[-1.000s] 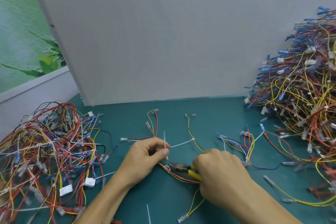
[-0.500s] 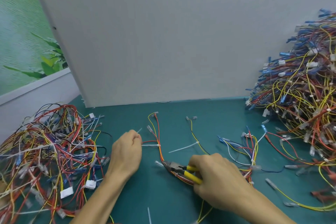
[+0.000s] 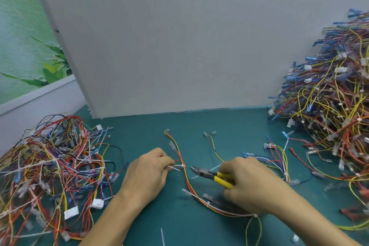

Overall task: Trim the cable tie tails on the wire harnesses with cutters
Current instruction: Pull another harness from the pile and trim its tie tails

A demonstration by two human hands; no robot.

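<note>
**Cable tie tail (image 3: 174, 167) pinched at the middle of the surface, cutters just beside it**

The cable tie tail is white and thin. It sticks out to the left from a wire harness (image 3: 187, 182) of red, yellow and orange wires, which lies on the green surface (image 3: 139, 136) about midway between its left and right edges. The harness runs from the middle of the surface toward the front edge and passes under the right hand (image 3: 251, 183).

The left hand (image 3: 147, 175) rests on the surface, and its grip pinches the tail between the fingertips. The grip of the right hand is closed around the yellow handles of the cutters (image 3: 211, 175). The dark nose of the cutters points left and is just beside the harness, on its right side, near the tie. I cannot tell if the jaws are open.

A large pile of harnesses (image 3: 50, 166) lies at the left edge of the surface, and a higher pile (image 3: 329, 116) at the right edge. A grey board (image 3: 179, 46) stands along the back edge. One loose white strip (image 3: 162, 235) lies near the front edge.
</note>
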